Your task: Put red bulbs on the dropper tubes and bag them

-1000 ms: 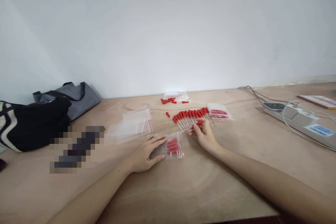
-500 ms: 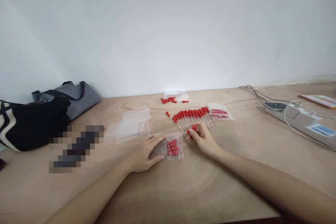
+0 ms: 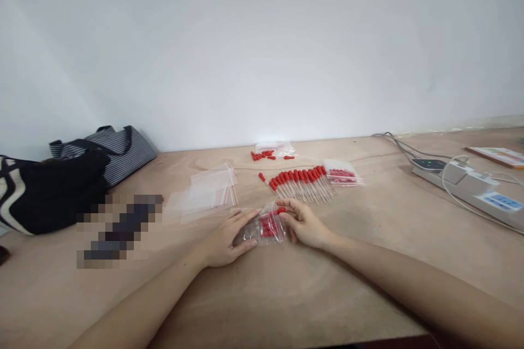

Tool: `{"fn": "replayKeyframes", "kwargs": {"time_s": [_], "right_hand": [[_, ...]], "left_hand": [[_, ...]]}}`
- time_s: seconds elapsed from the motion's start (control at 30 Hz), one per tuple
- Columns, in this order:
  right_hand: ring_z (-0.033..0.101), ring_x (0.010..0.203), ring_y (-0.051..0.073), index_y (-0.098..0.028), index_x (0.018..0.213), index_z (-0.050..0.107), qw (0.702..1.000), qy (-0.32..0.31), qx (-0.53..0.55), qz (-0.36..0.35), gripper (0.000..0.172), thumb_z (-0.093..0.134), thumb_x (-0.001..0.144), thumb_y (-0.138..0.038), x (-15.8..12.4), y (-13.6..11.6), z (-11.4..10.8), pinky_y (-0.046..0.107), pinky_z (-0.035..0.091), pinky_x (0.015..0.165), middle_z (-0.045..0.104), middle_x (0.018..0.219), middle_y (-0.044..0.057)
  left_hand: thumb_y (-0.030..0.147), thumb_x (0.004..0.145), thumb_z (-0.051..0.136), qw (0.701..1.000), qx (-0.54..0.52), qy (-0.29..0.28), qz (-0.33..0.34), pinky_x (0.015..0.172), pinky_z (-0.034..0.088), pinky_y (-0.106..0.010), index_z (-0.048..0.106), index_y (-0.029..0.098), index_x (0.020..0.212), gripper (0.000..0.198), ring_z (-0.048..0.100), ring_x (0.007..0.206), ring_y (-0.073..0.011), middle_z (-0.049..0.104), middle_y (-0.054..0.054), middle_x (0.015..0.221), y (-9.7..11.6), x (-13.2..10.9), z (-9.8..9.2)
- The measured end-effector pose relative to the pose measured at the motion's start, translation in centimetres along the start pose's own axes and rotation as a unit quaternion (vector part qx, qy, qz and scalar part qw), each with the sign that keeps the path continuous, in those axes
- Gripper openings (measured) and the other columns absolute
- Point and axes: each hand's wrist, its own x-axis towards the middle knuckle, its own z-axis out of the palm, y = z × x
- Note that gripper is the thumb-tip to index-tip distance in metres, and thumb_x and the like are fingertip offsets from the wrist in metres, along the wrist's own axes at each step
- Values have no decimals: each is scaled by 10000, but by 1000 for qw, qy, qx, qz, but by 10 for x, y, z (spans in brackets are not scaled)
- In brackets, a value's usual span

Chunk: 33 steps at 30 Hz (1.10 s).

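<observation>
A clear zip bag [image 3: 269, 234] holding several red-bulbed droppers lies on the table. My left hand [image 3: 229, 237] rests on the bag's left end, fingers spread. At the bag's right end, my right hand [image 3: 305, 223] pinches a dropper by its red bulb [image 3: 280, 210], with the stem hidden at the bag. Behind my right hand lies a fanned row of red-bulbed droppers [image 3: 301, 180]. A filled bag [image 3: 343, 173] lies at the row's right. Flat clear bags [image 3: 208, 188] overlap behind my left hand.
Loose red bulbs [image 3: 262, 155] lie by a clear bag near the wall. On the left are black and striped bags [image 3: 123, 152] and a blurred dark object [image 3: 126, 226]. A power strip [image 3: 470, 191] with cables is on the right.
My right hand has moved left and slightly down with its dropper, from just right of the bag to the bag's opening. The left hand stays in place.
</observation>
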Motion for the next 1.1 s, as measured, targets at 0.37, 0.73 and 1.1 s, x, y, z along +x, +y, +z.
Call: {"fn": "replayKeyframes", "kwargs": {"time_s": [0.37,0.73,1.1], "right_hand": [[563,544,111,-180,836,564,996,38,-68,-34,144,485,760,-274,14,0,9,211,443,464,634,711,10],[522,437,106,-160,639,618,981,80,-177,5,143,499,713,-186,23,-4,13,207,417,427,616,554,3],[522,584,103,-181,773,609,934,50,-321,-146,133,503,698,-156,9,-13,-26,217,404,549,605,717,9]], "left_hand": [[449,822,418,1000,10,5,1,1026,239,-472,262,200,1324,582,273,1256,-275,351,-82,1357,-3,0,2],[464,811,435,1000,11,12,0,1017,249,-492,276,212,1324,592,272,1257,-286,346,-86,1361,-2,-2,1],[360,862,390,996,26,-36,72,1038,157,-509,351,325,1277,418,221,1289,-236,317,-7,1380,1,0,-5]]}}
